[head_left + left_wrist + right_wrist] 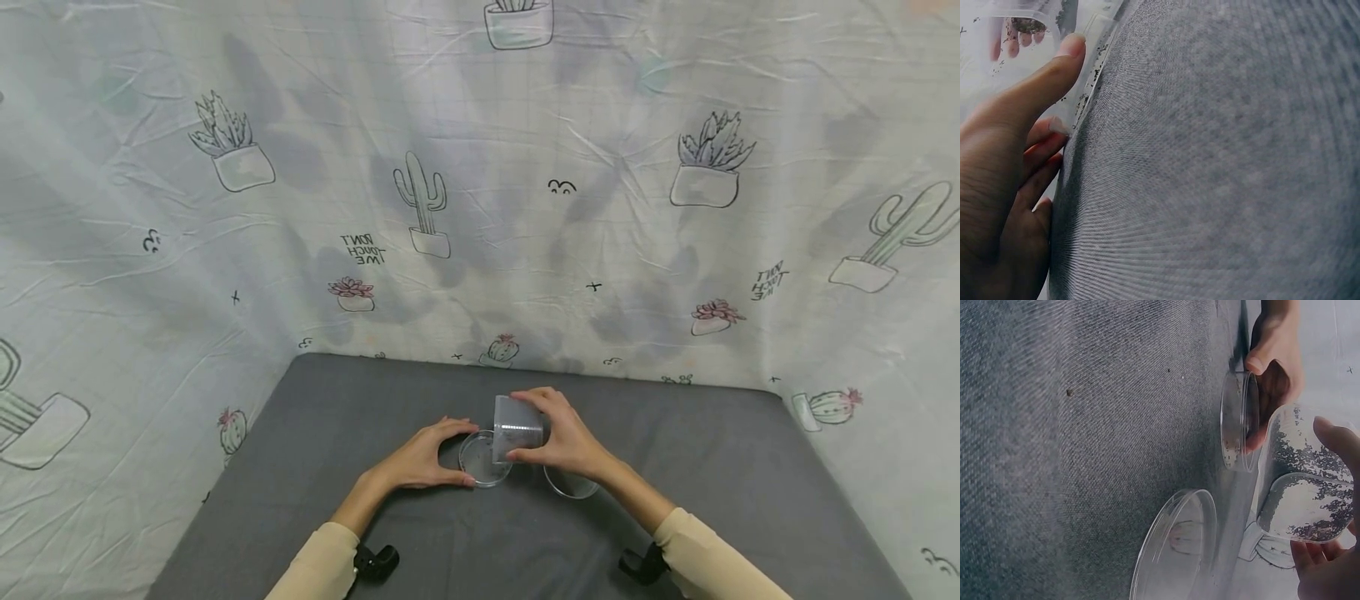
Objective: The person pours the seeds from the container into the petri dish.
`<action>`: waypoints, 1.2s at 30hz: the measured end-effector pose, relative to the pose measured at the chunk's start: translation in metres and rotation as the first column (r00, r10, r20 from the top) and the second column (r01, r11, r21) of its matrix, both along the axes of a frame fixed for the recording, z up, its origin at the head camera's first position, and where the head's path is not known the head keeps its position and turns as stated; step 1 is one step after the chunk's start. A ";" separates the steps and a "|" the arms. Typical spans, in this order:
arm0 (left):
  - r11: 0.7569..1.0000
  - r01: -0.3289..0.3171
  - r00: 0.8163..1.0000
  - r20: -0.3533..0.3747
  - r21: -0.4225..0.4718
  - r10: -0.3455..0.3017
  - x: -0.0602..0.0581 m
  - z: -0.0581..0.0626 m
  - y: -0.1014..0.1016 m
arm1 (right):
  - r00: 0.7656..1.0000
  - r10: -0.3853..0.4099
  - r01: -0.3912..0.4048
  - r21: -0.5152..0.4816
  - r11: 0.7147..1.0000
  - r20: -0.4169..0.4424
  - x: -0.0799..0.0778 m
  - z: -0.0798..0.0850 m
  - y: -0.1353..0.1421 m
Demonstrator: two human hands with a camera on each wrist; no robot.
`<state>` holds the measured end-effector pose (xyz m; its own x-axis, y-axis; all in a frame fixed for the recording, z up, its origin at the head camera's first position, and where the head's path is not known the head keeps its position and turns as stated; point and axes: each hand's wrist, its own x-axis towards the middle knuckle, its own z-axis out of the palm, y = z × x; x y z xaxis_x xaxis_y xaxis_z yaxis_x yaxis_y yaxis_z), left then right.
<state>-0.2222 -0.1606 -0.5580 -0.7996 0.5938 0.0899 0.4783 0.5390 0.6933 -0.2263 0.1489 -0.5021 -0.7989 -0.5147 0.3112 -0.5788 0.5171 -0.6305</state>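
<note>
My left hand [420, 460] grips a clear round petri dish [483, 473] by its sides, thumb near, fingers far; the dish stands on the grey cloth. Dark specks lie in this dish [1231, 434]. In my right hand [568, 440] is a clear plastic container [516, 432], held on its side with its mouth over the dish. Small dark grains [1310, 447] cling to the container's walls; their kind cannot be told. Beside it, partly under my right hand, lies a second clear round dish [572, 487].
Grey cloth [360, 392] covers the table. A few dark specks [1069, 392] lie on it. Behind and at both sides hangs a white sheet [510, 225] printed with cacti and potted plants. Black straps [375, 564] sit at both wrists.
</note>
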 end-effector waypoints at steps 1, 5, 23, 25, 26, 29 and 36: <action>1.000 -0.002 1.000 0.002 0.000 0.002 0.000 0.000 0.000 | 1.000 0.004 -0.004 0.004 1.000 -0.003 0.000 0.000 -0.001; 1.000 -0.003 1.000 0.006 0.007 0.003 0.000 0.000 0.001 | 1.000 0.013 -0.013 0.010 1.000 -0.003 0.001 0.002 -0.003; 1.000 0.015 1.000 -0.002 0.011 -0.015 0.001 -0.001 -0.002 | 0.997 0.020 -0.019 -0.016 1.000 0.081 0.004 0.003 -0.013; 1.000 0.017 1.000 -0.003 0.012 -0.017 0.002 -0.001 -0.002 | 0.994 0.023 -0.020 -0.027 0.999 0.103 0.004 0.002 -0.013; 1.000 0.016 1.000 -0.005 0.012 -0.016 0.002 -0.001 -0.002 | 0.993 0.024 -0.020 -0.031 0.999 0.113 0.004 0.001 -0.014; 1.000 0.019 1.000 -0.006 0.011 -0.019 0.002 -0.002 -0.001 | 0.991 0.032 -0.027 -0.039 0.999 0.129 0.004 0.000 -0.015; 1.000 0.017 1.000 -0.012 0.006 -0.017 0.003 -0.003 -0.002 | 0.991 0.066 -0.064 -0.022 0.998 0.112 0.006 0.001 -0.023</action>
